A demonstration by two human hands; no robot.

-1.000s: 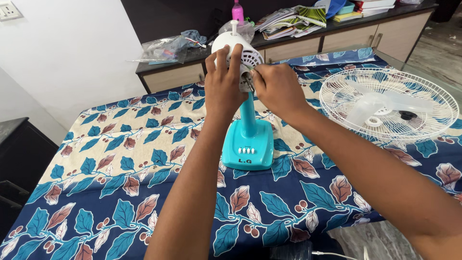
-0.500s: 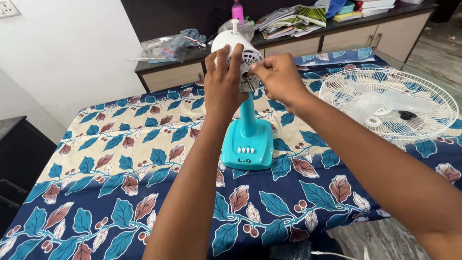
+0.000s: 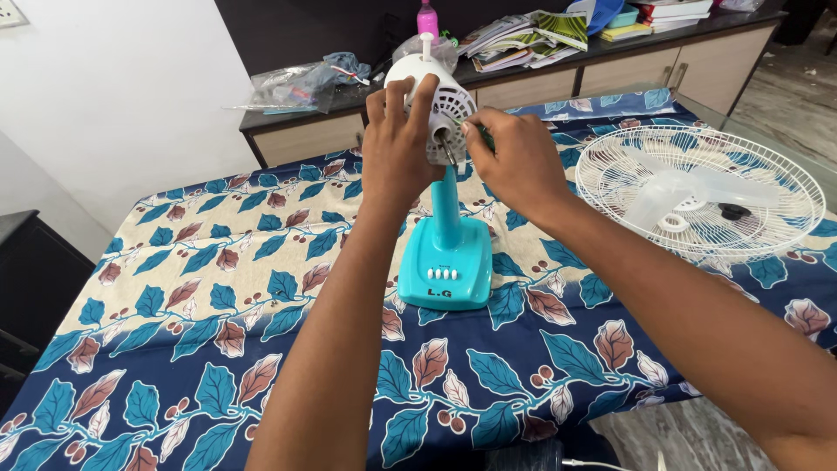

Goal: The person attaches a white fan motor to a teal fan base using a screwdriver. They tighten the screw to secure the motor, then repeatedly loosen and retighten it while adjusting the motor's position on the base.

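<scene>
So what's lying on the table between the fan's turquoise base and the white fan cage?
Only bare leaf-print tablecloth lies between the turquoise base and the white cage, though the right forearm crosses above it in the head view.

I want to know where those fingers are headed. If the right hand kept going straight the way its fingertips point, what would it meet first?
The right hand points left toward the white motor housing of the table fan; its fingertips are already at the metal shaft, so it would probably meet that first, though depth is unclear.
</scene>
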